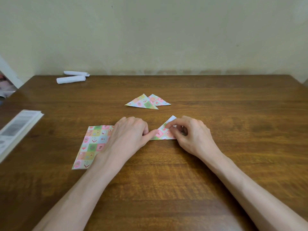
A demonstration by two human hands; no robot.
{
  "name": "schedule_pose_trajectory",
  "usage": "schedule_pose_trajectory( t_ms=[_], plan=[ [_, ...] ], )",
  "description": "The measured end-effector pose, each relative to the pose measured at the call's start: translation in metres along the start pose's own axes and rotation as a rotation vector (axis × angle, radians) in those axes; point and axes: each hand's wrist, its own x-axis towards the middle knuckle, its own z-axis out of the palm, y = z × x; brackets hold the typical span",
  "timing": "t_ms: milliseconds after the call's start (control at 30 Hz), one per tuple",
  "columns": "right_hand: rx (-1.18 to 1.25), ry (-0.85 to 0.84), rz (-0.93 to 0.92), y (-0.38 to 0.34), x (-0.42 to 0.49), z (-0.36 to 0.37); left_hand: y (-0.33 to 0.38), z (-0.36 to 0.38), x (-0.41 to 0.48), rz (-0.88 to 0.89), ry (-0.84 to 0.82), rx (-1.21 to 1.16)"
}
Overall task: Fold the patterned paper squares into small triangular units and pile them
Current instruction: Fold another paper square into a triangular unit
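Between the hands on the table [166, 180] sits a paper triangle [162, 134], seemingly thin, light, easily creased, best held at corners. Left hand [128, 135] pins its left corner; right hand [191, 132] pinches its right side. Finished triangles [145, 102] lie beyond.

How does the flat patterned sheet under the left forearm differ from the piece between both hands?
The flat sheet lies open and unfolded; the folded piece is a triangle. The flat sheet looks larger than the folded piece. The left forearm lies over the flat sheet, while the right hand pinches the folded piece. Both show the same pastel checks.
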Motion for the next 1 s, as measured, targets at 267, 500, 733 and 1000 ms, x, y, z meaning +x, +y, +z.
schedule_pose_trajectory(
  t_ms=[267, 500, 733, 1000],
  plan=[
    [-0.03, -0.01, 0.0, -0.002, -0.002, 0.0, -0.005, -0.001, 0.0, -0.008, 0.023, -0.009],
    [-0.045, -0.007, -0.018, -0.004, -0.004, 0.001, -0.007, 0.001, 0.0, 0.145, 0.016, -0.255],
    [-0.03, 0.007, 0.01, -0.008, -0.005, 0.0, -0.029, 0.0, 0.002, 0.219, -0.085, -0.395],
    [-0.08, 0.03, -0.039, -0.008, -0.008, 0.004, -0.032, 0.0, 0.004, 0.199, -0.141, -0.436]
  ],
)
